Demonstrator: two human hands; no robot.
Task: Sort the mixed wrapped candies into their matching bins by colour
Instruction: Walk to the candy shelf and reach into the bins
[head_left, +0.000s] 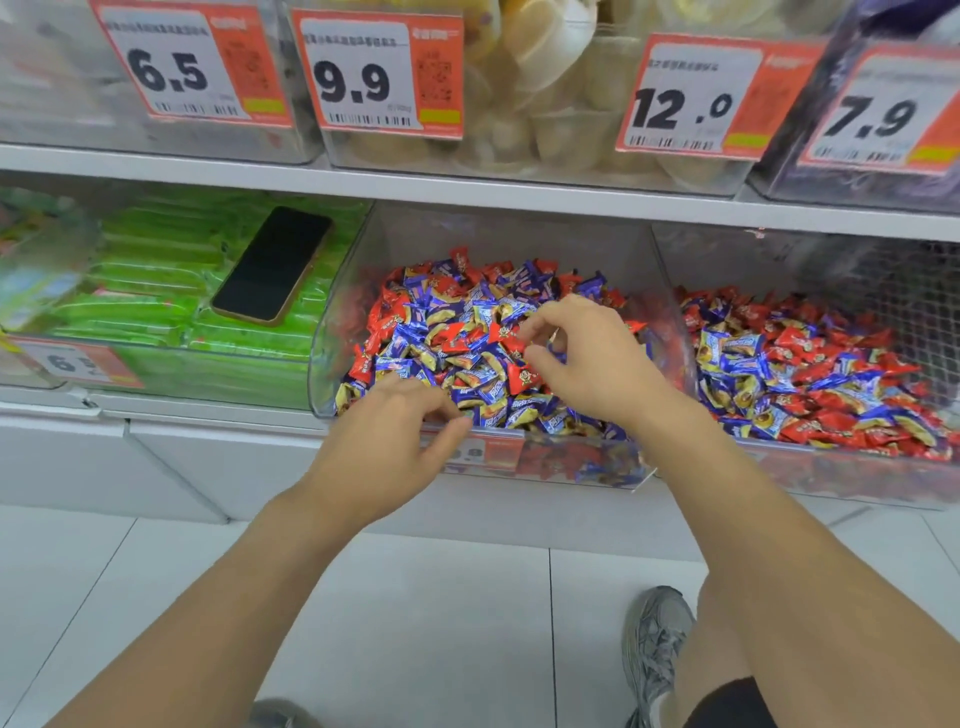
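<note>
Crouching at the shelf, a person works both hands in the middle bin, where red and blue wrapped candies lie heaped together. The right hand hovers over the centre of the heap with fingers curled and thumb drawn toward the fingertips. A blue wrapper shows between them, so it seems to pinch one candy, though the grip itself is partly hidden. The left hand rests at the bin's front lip, fingers bent down into the nearest candies; whether it holds anything I cannot tell.

What the next move turns on is the second bin, just to the right and likewise filled with mixed red and blue candies. It lies on the right hand's side, with only the clear dividing wall between, so that hand is the nearer one for any transfer; the left would have to cross over. Red candies sit just left of the right fingertips, touching the pile's blue ones, lying at all angles with no common axis. Sorting looks barely begun, since both bins remain mixed.

A phone lies on green packets in the left bin.
</note>
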